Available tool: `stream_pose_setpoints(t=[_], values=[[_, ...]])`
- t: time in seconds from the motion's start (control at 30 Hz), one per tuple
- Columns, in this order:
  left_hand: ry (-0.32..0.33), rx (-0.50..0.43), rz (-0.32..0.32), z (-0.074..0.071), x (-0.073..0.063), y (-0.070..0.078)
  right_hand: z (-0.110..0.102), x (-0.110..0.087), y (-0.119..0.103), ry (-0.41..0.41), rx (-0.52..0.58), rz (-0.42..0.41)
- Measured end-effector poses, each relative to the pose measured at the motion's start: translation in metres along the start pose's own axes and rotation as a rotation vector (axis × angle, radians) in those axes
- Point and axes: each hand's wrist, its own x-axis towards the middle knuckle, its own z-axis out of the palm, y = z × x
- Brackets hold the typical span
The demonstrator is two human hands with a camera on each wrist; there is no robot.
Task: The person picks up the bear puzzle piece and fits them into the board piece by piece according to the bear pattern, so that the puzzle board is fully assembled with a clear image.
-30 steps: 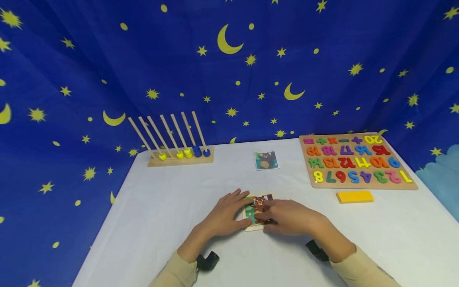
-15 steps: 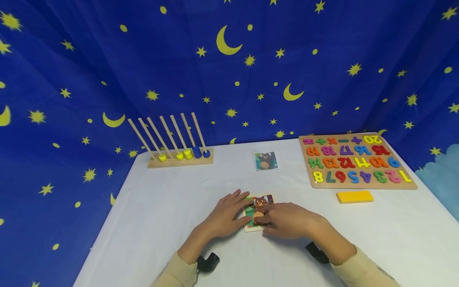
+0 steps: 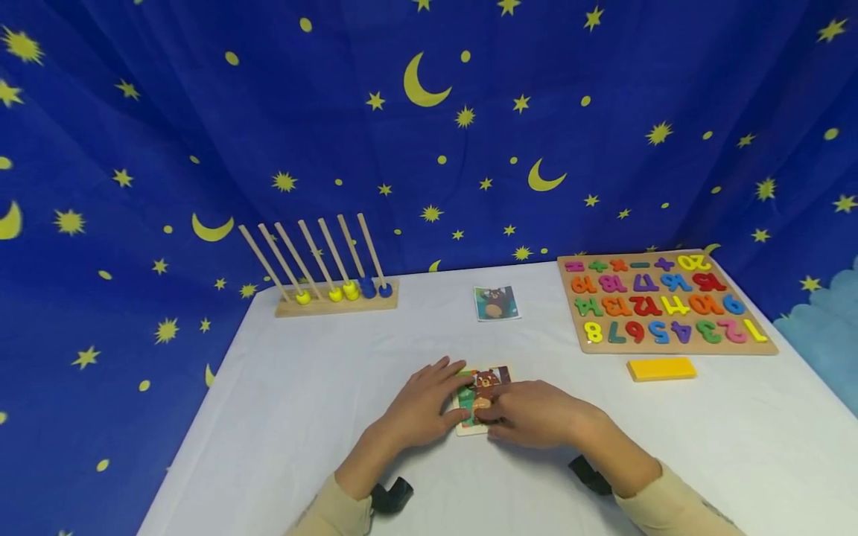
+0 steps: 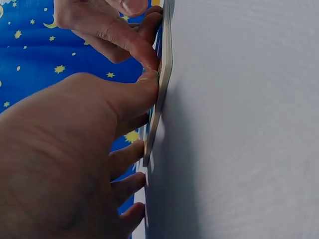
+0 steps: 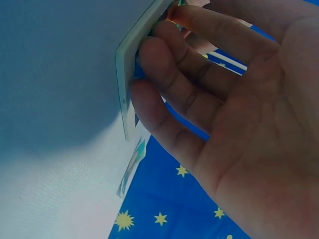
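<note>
A small bear puzzle point(image 3: 485, 381) in a thin wooden frame lies flat on the white table point(image 3: 315, 372), in front of the person. My left hand point(image 3: 424, 402) rests on its left side, the thumb at the lower part and the fingertips along the upper left. From the other side my right hand point(image 3: 539, 413) touches the lower right of the picture with bent fingertips, covering part of it. In the left wrist view the thumb presses on the board's face near its edge point(image 4: 167, 64). In the right wrist view, several fingertips lie against the board point(image 5: 124, 74).
Behind the puzzle lies a square bear picture card point(image 3: 497, 303). A wooden number board point(image 3: 670, 301) stands at the back right, a yellow block point(image 3: 662, 369) before it. A peg stacker point(image 3: 335, 305) with yellow and blue beads is at the back left. A starry blue curtain point(image 3: 335, 112) hangs behind.
The right fingers have shifted slightly on the puzzle, and more of the bear's belly shows than a second ago. The left hand has stayed in place on the puzzle.
</note>
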Motion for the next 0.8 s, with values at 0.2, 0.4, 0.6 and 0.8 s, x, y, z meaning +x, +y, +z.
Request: stream_pose_setpoints(t=[0.2,0.4,0.6,0.8], values=[[-0.007,-0.046,0.014,0.001,-0.003,-0.006,0.001,0.002,0.001,-0.003,0.036,-0.004],[-0.031,-0.085,0.021,-0.001,-0.007,-0.008,0.002,0.003,0.003,0.022,-0.005,-0.043],[-0.038,-0.072,0.014,-0.004,-0.010,-0.013,0.005,0.008,0.004,0.070,-0.015,-0.069],[-0.036,-0.109,0.018,-0.003,-0.012,-0.015,0.005,0.011,0.007,0.088,-0.012,-0.083]])
